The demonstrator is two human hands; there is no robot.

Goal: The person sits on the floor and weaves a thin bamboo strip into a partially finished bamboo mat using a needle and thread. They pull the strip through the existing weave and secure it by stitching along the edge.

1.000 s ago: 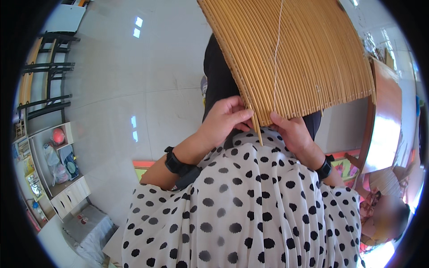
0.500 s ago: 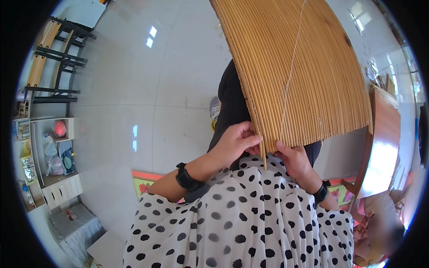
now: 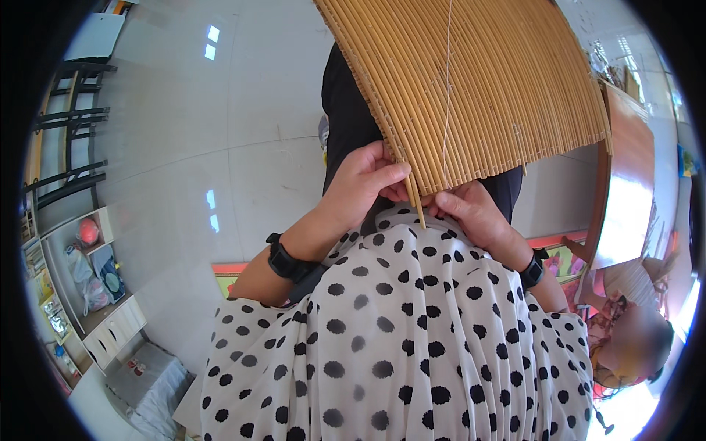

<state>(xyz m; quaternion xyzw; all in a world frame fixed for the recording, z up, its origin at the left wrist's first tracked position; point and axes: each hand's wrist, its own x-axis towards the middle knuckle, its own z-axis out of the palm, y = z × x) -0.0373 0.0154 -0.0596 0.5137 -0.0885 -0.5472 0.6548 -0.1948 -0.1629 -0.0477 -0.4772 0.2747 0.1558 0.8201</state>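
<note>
A mat of thin tan reed or bamboo sticks [image 3: 489, 88] lies across my lap and reaches away from me. Pinched in my left hand [image 3: 360, 180] is its left edge near the close corner, thumb on top and the other fingers partly hidden beneath. By that thumb, a couple of stick ends [image 3: 417, 202] jut past the near edge toward me. My right hand [image 3: 478, 212] is closed at the near edge just right of those ends, its fingers mostly tucked under. A loose white thread [image 3: 448, 81] runs down the mat toward my right thumb.
At right stands a glossy brown wooden piece [image 3: 629, 176], with another person [image 3: 625, 342] below it. Shelves with bags and a red ball [image 3: 88, 232] line the left side, below dark-framed furniture [image 3: 73, 121]. Pale tiled floor [image 3: 250, 95] spreads left of my legs.
The view has shifted, so the mat and both hands appear higher and further left. Both hands keep about the same places on the mat, and the stick ends still jut out.
</note>
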